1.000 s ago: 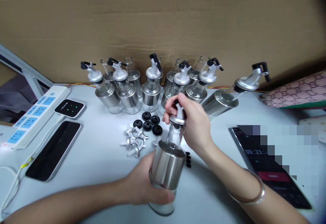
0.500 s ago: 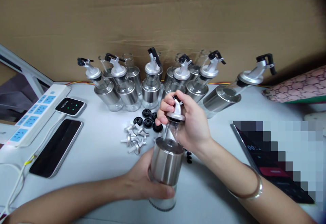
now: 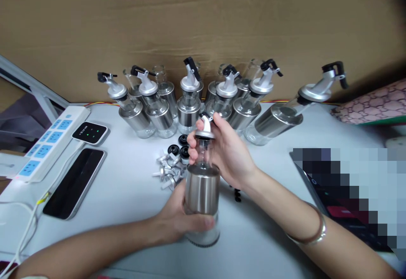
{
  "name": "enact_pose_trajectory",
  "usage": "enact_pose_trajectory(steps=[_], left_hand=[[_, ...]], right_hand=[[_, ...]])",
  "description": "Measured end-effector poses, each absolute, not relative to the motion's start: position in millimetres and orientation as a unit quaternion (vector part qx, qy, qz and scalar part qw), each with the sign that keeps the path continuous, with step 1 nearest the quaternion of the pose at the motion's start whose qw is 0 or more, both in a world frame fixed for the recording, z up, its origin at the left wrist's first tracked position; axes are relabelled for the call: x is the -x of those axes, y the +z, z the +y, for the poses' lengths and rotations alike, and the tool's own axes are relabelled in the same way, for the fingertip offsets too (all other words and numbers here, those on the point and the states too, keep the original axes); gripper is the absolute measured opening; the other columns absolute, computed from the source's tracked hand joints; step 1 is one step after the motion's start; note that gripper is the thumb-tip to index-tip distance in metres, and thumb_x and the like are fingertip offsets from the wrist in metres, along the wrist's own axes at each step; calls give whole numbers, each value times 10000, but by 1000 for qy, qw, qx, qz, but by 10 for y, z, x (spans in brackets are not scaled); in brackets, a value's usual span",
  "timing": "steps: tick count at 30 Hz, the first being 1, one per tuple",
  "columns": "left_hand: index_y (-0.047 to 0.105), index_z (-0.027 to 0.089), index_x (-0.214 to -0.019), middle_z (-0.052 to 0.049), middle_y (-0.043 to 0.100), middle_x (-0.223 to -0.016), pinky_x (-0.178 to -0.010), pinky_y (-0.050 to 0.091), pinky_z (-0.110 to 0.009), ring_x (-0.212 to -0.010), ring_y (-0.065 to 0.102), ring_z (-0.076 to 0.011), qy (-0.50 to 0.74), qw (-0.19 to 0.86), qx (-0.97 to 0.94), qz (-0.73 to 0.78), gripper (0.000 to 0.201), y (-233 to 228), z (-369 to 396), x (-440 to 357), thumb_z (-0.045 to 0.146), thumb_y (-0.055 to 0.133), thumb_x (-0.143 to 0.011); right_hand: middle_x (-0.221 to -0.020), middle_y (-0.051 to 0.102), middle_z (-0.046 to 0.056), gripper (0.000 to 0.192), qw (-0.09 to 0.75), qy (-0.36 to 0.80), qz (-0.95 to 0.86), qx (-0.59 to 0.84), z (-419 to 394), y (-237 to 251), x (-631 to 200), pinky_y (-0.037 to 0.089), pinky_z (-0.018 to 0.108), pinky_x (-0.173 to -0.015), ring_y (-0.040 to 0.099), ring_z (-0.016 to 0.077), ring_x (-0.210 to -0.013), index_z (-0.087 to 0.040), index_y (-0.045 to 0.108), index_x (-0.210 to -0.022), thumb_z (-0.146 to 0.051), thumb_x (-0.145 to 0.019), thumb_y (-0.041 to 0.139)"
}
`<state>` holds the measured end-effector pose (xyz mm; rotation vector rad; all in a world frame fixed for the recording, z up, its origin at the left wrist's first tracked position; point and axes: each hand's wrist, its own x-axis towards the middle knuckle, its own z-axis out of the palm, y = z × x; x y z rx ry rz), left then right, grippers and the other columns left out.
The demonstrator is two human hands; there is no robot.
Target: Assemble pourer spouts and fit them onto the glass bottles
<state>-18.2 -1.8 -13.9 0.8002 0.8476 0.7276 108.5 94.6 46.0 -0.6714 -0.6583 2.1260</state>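
Observation:
My left hand [image 3: 180,215] is wrapped round the lower body of a glass oil bottle [image 3: 203,190] with a steel sleeve, its thumb across the front. The bottle stands nearly upright, tilted slightly. A silver pour spout [image 3: 205,133] with a black lever sits on its mouth. My right hand [image 3: 233,152] is closed round the bottle's neck from behind, fingertips showing on the left side below the spout. Just behind my hands lie loose black stoppers [image 3: 173,150] and silver spout pieces [image 3: 168,171], partly hidden. Small black parts [image 3: 237,195] lie right of the bottle.
Several bottles with spouts [image 3: 189,109] stand along the cardboard wall [image 3: 203,16], open-necked ones behind them. At left are a power strip [image 3: 44,150], a white Wi-Fi device [image 3: 90,133] and a phone [image 3: 74,183]. A dark tablet [image 3: 333,203] lies at right.
The bottle has come more upright and moved slightly left and up. My right hand has shifted from round the spout and lever down to the neck.

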Motion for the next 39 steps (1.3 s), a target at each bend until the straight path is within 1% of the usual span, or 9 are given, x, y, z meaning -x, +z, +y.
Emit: enact_pose_trajectory(steps=[4,7,11,17,22,31,33,37,39], left_hand=[[476,158,-999,-65,639,-853,-658,419,-293,-748,587,-177,356,782,-343,379,648,-145,-25,174,477,852,-578],[475,159,-989,-56,630,-832,-651,404,-287,-740,579,-173,357,781,-342,382,656,-117,-15,164,493,851,-569],[464,175,-974,-32,594,-809,-627,370,-274,-728,551,-164,349,767,-374,388,657,-73,6,155,528,839,-567],[451,169,-966,6,513,-742,-569,321,-250,-659,504,-135,347,763,-383,388,675,-56,20,156,551,828,-557],[452,161,-957,-11,545,-764,-565,324,-245,-654,499,-128,357,757,-408,363,605,-28,22,150,500,810,-608],[446,164,-988,-8,542,-778,-564,314,-245,-664,495,-129,366,753,-425,344,606,-67,22,159,473,810,-614],[444,165,-1001,-9,545,-785,-571,322,-249,-667,495,-129,364,755,-427,338,608,-57,24,160,461,809,-616],[447,167,-1013,-9,549,-802,-587,342,-254,-677,493,-128,363,756,-431,333,611,-40,26,162,456,810,-616],[453,165,-1015,-10,545,-806,-585,341,-255,-677,488,-127,360,752,-440,334,613,-49,24,162,460,811,-613]], right_hand=[[-615,627,-19,373,416,823,-271,277,851,359,-1028,493,230,-540,607,130,-524,-235,540,-921,-592,-818,570],[-593,617,-26,350,432,819,-255,279,783,319,-991,481,222,-546,600,122,-524,-238,553,-973,-560,-836,549],[-551,599,-36,349,457,802,-254,288,744,316,-969,475,229,-540,575,117,-494,-229,559,-942,-552,-812,585],[-510,578,-48,370,464,792,-232,320,738,335,-953,455,220,-519,550,103,-458,-216,546,-895,-568,-788,591],[-485,573,-52,321,465,788,-234,328,730,357,-955,453,221,-504,538,98,-434,-212,523,-847,-504,-748,614],[-452,563,-50,271,468,782,-238,336,715,387,-960,442,229,-468,535,114,-418,-207,529,-791,-443,-675,598],[-445,561,-48,256,464,783,-240,337,714,402,-967,452,238,-480,531,117,-415,-209,528,-775,-432,-663,582],[-431,544,-54,222,457,786,-264,321,712,416,-991,509,281,-591,535,114,-425,-208,524,-746,-408,-655,552],[-440,543,-58,218,453,791,-276,305,713,405,-1008,504,277,-594,534,111,-431,-210,517,-758,-408,-671,546]])
